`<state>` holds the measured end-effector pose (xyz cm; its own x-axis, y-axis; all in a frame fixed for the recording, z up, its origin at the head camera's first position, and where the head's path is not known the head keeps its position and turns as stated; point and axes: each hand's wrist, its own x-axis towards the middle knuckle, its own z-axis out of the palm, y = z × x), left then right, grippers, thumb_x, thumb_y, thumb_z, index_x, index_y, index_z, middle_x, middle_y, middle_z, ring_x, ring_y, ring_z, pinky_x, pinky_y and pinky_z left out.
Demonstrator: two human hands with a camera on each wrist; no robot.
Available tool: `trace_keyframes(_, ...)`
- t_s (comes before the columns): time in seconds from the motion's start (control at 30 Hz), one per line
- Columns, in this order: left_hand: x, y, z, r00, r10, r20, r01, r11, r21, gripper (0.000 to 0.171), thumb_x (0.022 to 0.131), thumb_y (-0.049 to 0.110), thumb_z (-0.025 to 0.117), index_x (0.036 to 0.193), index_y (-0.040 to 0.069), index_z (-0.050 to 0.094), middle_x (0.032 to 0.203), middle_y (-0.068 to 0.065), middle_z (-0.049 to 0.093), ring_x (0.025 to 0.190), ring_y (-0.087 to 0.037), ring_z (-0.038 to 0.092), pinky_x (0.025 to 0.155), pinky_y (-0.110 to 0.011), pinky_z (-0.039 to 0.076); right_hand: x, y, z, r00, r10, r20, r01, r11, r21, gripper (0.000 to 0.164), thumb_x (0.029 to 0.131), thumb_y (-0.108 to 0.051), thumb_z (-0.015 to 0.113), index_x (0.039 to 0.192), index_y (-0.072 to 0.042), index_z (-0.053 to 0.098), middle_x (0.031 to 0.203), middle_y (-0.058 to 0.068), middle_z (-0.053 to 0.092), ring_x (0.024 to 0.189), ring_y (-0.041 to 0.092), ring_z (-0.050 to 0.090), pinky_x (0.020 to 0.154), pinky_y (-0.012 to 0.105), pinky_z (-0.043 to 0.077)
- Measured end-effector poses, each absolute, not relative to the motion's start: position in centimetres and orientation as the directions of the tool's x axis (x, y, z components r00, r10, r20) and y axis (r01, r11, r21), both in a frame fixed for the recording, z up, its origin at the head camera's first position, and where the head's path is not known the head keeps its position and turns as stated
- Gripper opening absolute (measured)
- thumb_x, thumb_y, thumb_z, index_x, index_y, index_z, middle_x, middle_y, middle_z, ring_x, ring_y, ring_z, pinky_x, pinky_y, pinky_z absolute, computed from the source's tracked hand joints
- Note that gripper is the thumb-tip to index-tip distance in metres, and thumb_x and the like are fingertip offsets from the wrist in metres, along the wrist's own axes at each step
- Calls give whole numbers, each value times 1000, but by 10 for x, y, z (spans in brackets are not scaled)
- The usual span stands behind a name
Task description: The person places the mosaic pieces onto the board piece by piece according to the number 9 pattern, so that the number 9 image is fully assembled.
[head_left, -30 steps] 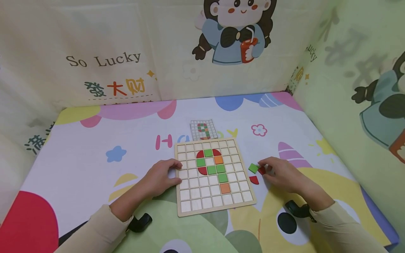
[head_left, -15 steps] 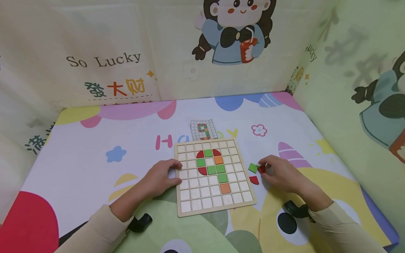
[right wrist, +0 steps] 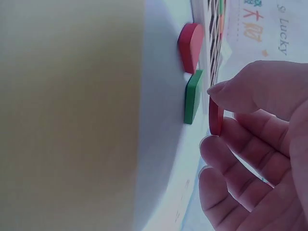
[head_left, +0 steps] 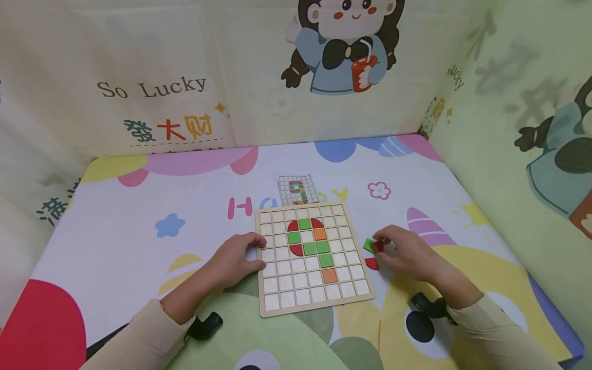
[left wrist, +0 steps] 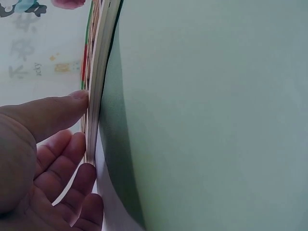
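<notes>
The wooden grid board (head_left: 287,282) lies flat with red, green and orange tiles in several of its squares. At its left edge, my left hand (head_left: 231,259) rests with thumb and index fingertip apart, both touching the frame; the left wrist view shows the thumb (left wrist: 62,108) against that edge. Beyond the right edge, my right hand (head_left: 407,252) pinches a red tile (right wrist: 215,117) between thumb and fingers, clear of the table in the right wrist view. Close by lie a green square tile (head_left: 368,245) and a red quarter-round tile (head_left: 371,264).
A small printed card (head_left: 296,189) with a gridded pattern lies behind the board, its near edge against it. The patterned tabletop (head_left: 203,190) runs up to a cloth backdrop (head_left: 250,67) at the back and a cloth side (head_left: 499,113) on the right.
My right hand has moved slightly left and up with the red tile, which now partly covers the green tile in the head view. The left hand and board have not moved.
</notes>
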<state>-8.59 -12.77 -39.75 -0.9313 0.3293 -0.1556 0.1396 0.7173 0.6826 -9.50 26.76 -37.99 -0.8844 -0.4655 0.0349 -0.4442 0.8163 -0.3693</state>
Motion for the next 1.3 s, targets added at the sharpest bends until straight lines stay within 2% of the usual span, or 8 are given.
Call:
trace_keyframes(0.3,-86,-125,-398,-934,316,-168,119,717,687,40,85,14,80,121,8,65,116,-3,64,113,-27,52,100,-44,45,-91,258,-381,-869,-493,46,-462,773,-435,29,81,-5,78,108,-7,67,95,-5,61,87,17,56,77,36,53)
trace_keyframes(0.57,-86,-126,-399,-934,318,-161,127,718,684,38,85,14,80,119,8,65,116,-3,64,112,-27,52,99,-45,45,-89,246,-381,-832,-545,101,-530,730,-431,30,79,-3,80,105,-5,66,93,-5,61,84,18,56,79,38,53)
trace_keyframes(1.0,-86,-126,-397,-932,327,-154,138,717,683,38,85,14,80,119,8,65,115,-2,64,112,-28,53,100,-45,44,-88,230,-382,-838,-544,37,-495,731,-471,27,83,-9,77,107,-7,66,97,-5,62,86,16,56,80,37,54)
trace_keyframes(1.3,-87,-127,-398,-931,332,-154,144,719,680,38,85,14,80,119,8,65,115,-2,64,113,-28,53,100,-46,44,-87,222,-384,-800,-597,57,-530,660,-533,24,84,-7,76,104,-9,63,94,-7,59,77,13,54,67,25,49)
